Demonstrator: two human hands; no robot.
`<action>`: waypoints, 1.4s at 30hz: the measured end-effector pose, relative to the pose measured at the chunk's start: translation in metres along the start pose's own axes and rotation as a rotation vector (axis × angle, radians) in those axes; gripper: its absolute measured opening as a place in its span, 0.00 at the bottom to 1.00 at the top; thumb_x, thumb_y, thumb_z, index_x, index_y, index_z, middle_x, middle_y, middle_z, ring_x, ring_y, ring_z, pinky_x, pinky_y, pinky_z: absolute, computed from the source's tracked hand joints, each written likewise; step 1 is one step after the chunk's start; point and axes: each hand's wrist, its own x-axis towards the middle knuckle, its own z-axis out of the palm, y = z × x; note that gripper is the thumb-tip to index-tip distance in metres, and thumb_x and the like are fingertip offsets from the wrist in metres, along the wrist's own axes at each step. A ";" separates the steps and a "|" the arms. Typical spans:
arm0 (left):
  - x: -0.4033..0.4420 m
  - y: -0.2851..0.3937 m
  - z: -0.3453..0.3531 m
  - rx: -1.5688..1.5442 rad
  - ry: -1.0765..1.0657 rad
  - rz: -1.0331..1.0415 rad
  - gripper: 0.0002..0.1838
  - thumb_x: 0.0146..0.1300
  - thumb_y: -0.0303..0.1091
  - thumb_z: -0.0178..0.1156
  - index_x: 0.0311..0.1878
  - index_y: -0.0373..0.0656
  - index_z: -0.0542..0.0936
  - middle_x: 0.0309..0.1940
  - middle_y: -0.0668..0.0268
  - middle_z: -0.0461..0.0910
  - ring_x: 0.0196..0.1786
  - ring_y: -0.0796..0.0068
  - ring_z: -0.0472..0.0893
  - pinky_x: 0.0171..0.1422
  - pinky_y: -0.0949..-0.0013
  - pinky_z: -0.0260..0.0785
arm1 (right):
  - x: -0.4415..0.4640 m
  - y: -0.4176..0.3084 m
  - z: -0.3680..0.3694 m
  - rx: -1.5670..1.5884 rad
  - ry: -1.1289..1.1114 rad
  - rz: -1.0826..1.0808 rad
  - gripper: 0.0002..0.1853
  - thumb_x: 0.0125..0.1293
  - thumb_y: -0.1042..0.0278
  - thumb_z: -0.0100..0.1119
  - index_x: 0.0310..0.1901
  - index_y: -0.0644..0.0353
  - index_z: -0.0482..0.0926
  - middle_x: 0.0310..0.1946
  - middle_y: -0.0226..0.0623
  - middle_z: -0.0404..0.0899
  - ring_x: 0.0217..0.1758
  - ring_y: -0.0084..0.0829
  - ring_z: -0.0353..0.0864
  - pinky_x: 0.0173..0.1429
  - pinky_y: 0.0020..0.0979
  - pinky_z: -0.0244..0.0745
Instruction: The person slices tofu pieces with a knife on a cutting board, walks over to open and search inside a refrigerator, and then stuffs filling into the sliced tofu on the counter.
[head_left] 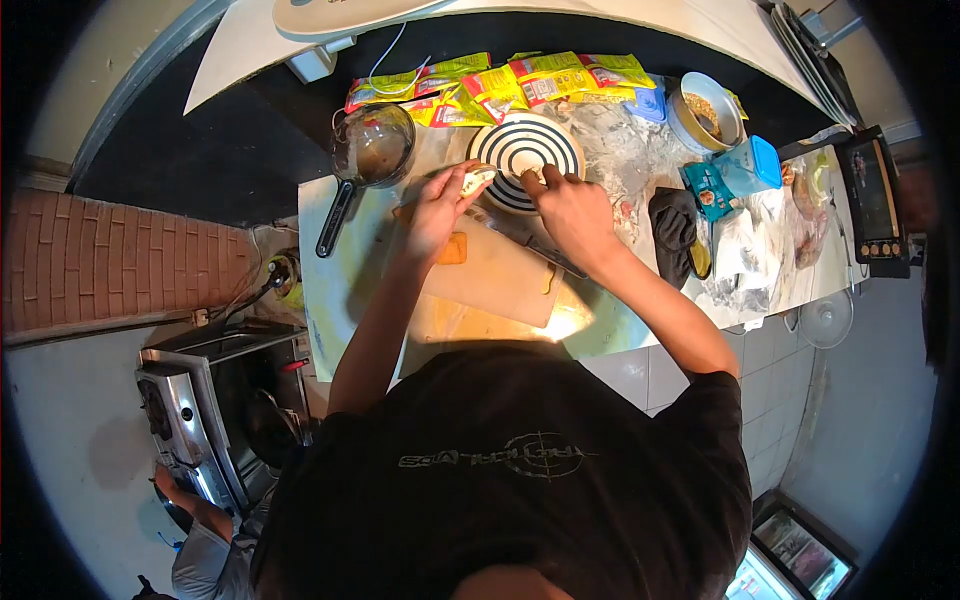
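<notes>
My left hand (440, 205) is closed around a pale, soft-looking piece of food (479, 180), held up at the left rim of a round plate (572, 150) with dark blue rings. Over the middle of that plate my right hand (572, 205) is pinched, fingers pointing down; what sits in its fingertips is too small to name. Below both hands lies a light cutting board (490, 275). An orange-yellow block (453, 248) rests at its left side, and a thin yellow strip (548, 279) at its right. A dark, narrow utensil (556, 258) lies partly under my right wrist.
A dark-handled pan (372, 140) stands left of the plate. Yellow-and-red packets (500, 88) line the back. To the right are a bowl of crumbs (708, 112), a blue-lidded container (755, 165) and a black cloth (673, 230). Another person's arm (200, 510) reaches toward a stove (180, 410).
</notes>
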 end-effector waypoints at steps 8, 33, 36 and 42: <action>0.006 -0.007 -0.005 0.055 -0.016 -0.032 0.21 0.78 0.36 0.41 0.61 0.26 0.70 0.57 0.53 0.75 0.61 0.64 0.75 0.72 0.62 0.65 | -0.005 0.003 0.000 0.022 -0.030 -0.020 0.17 0.57 0.73 0.54 0.50 0.55 0.78 0.37 0.40 0.80 0.30 0.37 0.85 0.29 0.35 0.80; 0.003 -0.004 -0.006 -0.040 -0.075 -0.035 0.21 0.78 0.37 0.40 0.57 0.26 0.71 0.55 0.51 0.77 0.59 0.58 0.78 0.70 0.61 0.67 | -0.008 0.010 0.005 0.147 -0.001 0.078 0.14 0.58 0.73 0.54 0.47 0.53 0.76 0.30 0.39 0.79 0.27 0.42 0.83 0.28 0.40 0.78; 0.002 -0.002 -0.008 -0.110 -0.081 -0.070 0.21 0.78 0.33 0.37 0.59 0.22 0.68 0.58 0.46 0.74 0.62 0.55 0.76 0.74 0.59 0.64 | -0.011 0.011 0.004 0.171 -0.013 0.057 0.14 0.59 0.73 0.54 0.47 0.53 0.77 0.31 0.39 0.79 0.27 0.42 0.83 0.28 0.40 0.78; -0.002 0.000 -0.002 -0.076 -0.036 -0.120 0.21 0.78 0.33 0.37 0.58 0.22 0.69 0.58 0.46 0.74 0.62 0.54 0.75 0.74 0.59 0.64 | -0.016 0.011 -0.005 0.132 0.001 0.062 0.16 0.57 0.73 0.55 0.49 0.53 0.78 0.32 0.39 0.79 0.29 0.41 0.84 0.28 0.39 0.79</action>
